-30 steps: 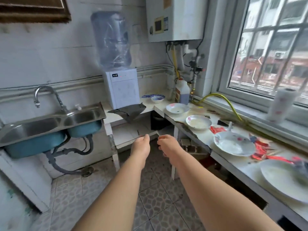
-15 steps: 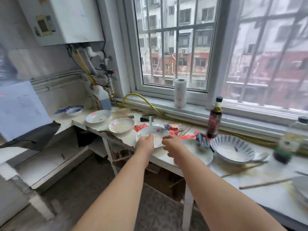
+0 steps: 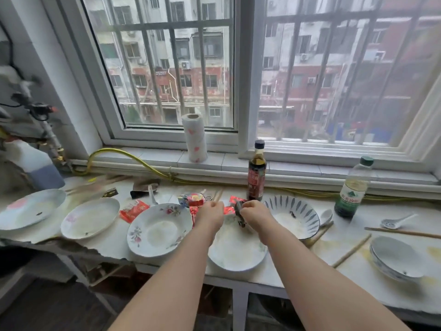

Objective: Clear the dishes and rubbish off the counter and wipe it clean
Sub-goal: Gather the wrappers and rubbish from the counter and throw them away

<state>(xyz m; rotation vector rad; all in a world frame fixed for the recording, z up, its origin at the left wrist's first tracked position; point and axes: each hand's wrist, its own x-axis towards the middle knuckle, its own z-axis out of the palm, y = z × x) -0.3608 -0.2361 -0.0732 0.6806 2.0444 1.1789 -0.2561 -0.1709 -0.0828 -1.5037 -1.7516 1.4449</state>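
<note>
At mid frame the left grip point(image 3: 211, 212) is curled round thin wooden chopsticks point(image 3: 218, 195). The right grip point(image 3: 254, 211) pinches a dark, crinkled wrapper point(image 3: 239, 209). Both are above a round, glossy white plate point(image 3: 236, 249) on the stained pale desk point(image 3: 310, 275), beside shiny red packets point(image 3: 133, 210).

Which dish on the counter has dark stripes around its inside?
The deep bowl just right of the right hand, in front of the dark bottle; the others have no such stripes.

I note soiled plates point(image 3: 160, 232) in row along counter point(image 3: 112, 247); red wrappers point(image 3: 133, 210) behind; chopsticks point(image 3: 351, 251) lying loose.
</note>
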